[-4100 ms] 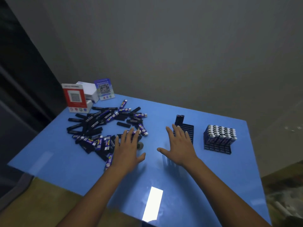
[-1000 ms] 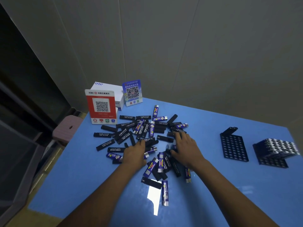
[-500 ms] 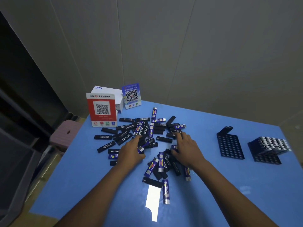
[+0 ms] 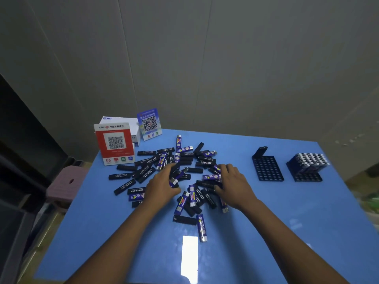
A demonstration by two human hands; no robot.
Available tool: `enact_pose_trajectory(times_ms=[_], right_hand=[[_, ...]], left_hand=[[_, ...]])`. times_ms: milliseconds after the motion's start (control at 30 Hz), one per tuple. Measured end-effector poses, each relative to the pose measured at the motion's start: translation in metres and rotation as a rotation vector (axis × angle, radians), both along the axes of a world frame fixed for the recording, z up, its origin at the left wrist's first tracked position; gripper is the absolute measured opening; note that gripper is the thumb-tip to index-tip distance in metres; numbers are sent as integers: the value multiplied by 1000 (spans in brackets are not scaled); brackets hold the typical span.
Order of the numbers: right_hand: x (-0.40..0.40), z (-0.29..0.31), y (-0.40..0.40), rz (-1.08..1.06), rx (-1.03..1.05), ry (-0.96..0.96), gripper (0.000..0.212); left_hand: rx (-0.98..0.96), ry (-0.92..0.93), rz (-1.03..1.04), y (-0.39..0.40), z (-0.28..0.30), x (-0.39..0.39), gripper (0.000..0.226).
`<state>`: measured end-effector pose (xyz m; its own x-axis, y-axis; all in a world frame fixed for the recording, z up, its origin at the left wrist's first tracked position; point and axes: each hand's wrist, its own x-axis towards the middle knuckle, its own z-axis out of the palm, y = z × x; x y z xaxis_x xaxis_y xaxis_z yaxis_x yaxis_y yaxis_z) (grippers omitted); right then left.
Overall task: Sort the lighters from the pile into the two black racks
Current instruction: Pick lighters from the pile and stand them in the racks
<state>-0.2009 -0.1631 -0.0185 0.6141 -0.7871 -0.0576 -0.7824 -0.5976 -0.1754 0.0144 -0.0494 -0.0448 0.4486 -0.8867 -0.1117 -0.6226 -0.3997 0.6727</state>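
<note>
Blue table (image 4: pixel 287 222): two black racks (image 4: pixel 267 168), two hands (image 4: pixel 162 186).

scattered lighters (image 4: pixel 185 160), near-empty rack (image 4: pixel 267 171), fuller rack (image 4: pixel 307 169)

We see two bare forearms, unsleeved to the frame's edge, ending in the left hand (image 4: pixel 162 186) and right hand (image 4: pixel 233 184); nothing is worn on the wrists or fingers.
</note>
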Motion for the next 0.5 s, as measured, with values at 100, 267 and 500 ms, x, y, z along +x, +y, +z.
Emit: enact_pose_trajectory(times_ms=[100,267,500], right_hand=[[-10,2,-1,-4,-17,-17,55],[-22,2,-8,3,-22,-36,55],[-54,6,-32,46,-3,-76,57]], left_hand=[[28,-49,-4,1,6,-5,79],[30,-70,-27,-3,13,-18,81],[-25,-50,-34,-26,20,-58,85]])
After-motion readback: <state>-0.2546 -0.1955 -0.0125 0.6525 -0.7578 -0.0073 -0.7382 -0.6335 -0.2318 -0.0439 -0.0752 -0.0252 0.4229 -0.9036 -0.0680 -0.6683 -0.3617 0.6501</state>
